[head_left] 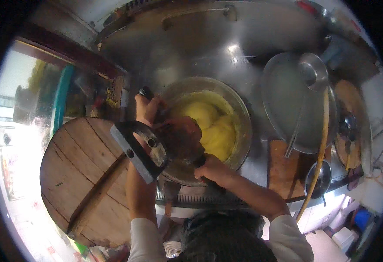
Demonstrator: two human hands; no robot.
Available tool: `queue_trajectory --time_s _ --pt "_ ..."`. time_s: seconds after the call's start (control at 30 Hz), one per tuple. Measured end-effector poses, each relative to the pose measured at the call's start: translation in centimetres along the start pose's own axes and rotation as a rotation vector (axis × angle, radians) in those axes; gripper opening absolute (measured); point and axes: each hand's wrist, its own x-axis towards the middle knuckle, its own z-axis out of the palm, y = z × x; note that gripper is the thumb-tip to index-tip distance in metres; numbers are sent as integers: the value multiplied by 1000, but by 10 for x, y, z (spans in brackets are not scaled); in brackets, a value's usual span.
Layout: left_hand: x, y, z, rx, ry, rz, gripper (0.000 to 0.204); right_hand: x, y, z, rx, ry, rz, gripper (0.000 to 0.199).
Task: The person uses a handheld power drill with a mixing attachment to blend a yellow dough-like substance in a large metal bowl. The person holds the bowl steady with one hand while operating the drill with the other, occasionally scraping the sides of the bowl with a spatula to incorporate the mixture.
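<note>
My left hand is closed round a black side handle of a handheld power mixer. My right hand grips its other black handle, nearer to me. The mixer has a dark reddish body and a grey slotted bracket jutting out at the left. It is held over a wide round metal pan, covering the pan's left and near side. Inside the pan lies a smooth, thick yellow mass in swirled folds. The mixer's working end is hidden.
A round wooden lid with a crossbar stands at the left, near a window. Right of the pan are a big metal basin, a long-handled ladle, a wooden board and a small metal bowl. A steel backsplash rises behind.
</note>
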Motion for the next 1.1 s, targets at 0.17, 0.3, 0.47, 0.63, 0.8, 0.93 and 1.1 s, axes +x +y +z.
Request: queue_trajectory --time_s 0.17,0.3,0.47,0.63,0.8,0.93,1.1 --pt "2 3 40 64 -313 140 4 -33 20 5 -30 123 -37 17" --pt "8 13 97 739 -384 214 25 -73 15 3 301 215 87 18" --pt "52 -74 87 162 -642 292 36 -102 14 7 571 141 89 10" --pt "-26 -33 136 -157 -441 0 27 -90 63 -48 532 -116 34 11" --pt "-52 -9 86 -302 -289 -292 15 -62 83 -47 115 -121 -145 16" --pt "-51 -5 65 -168 -176 -183 13 -27 88 -41 -97 24 -121 19" --pt "-56 -16 30 -264 30 -60 9 -28 24 -32 -432 25 4 21"
